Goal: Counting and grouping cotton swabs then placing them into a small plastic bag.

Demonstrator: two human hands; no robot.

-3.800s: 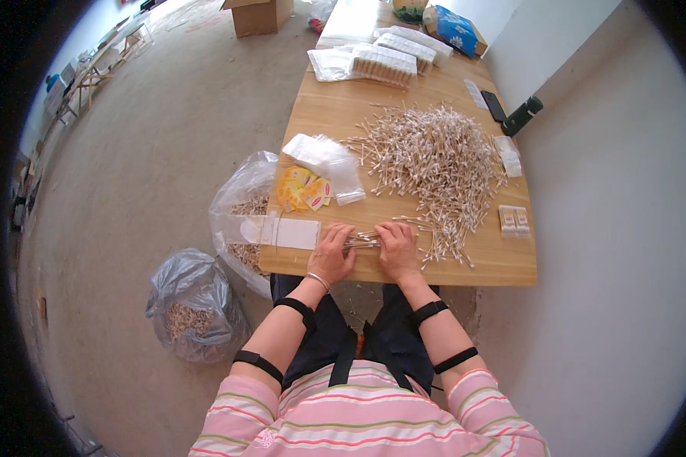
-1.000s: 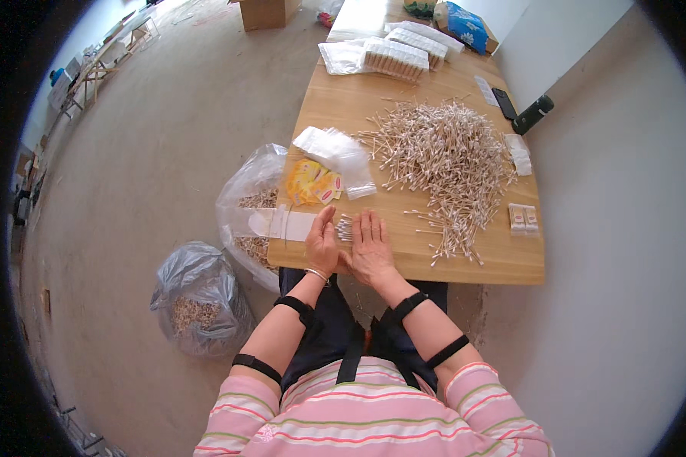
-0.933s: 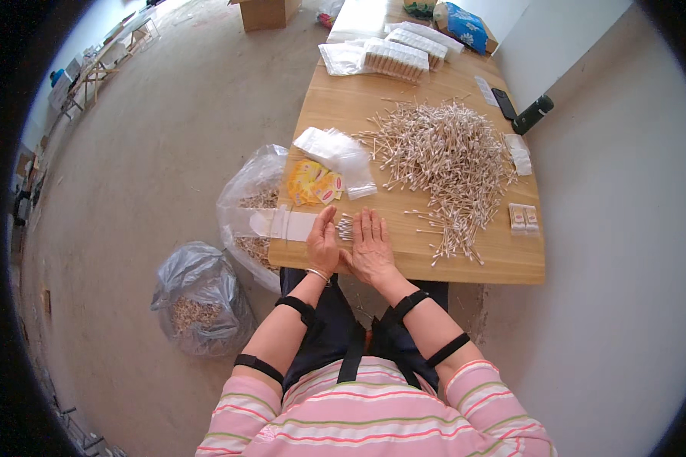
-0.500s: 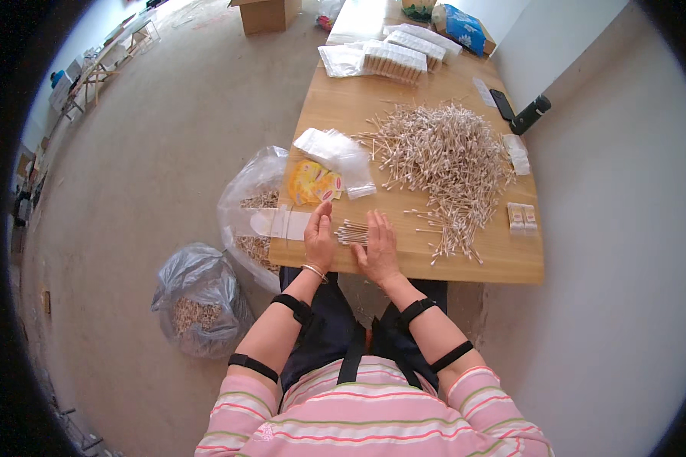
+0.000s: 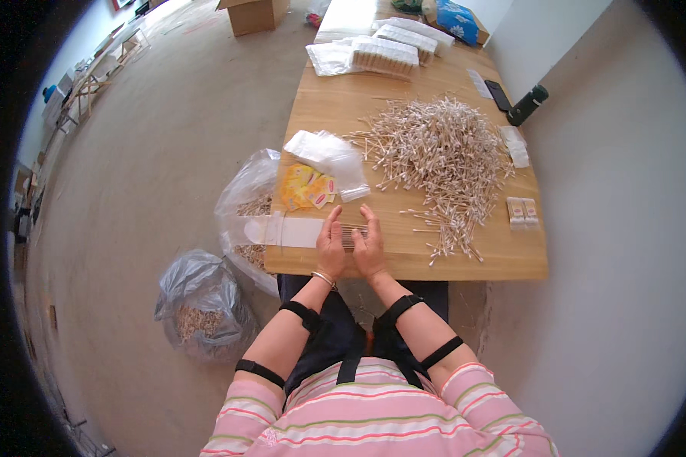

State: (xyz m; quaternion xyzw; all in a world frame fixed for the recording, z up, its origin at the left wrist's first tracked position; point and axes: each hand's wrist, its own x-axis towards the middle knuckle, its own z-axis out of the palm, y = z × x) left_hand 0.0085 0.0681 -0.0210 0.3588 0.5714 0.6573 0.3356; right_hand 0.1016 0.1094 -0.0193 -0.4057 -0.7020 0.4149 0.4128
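My left hand (image 5: 331,242) and right hand (image 5: 370,245), fingers flat and extended, have closed back in, squaring the small row of wooden cotton swabs (image 5: 350,237) between them on the light wooden table (image 5: 404,251).

Pink striped short-sleeved top, black bands around both forearms and elbows, thin bracelet on the left wrist.

A wooden table (image 5: 335,107) bears a swab heap (image 5: 434,152), clear bags (image 5: 328,156) and packets (image 5: 309,186).
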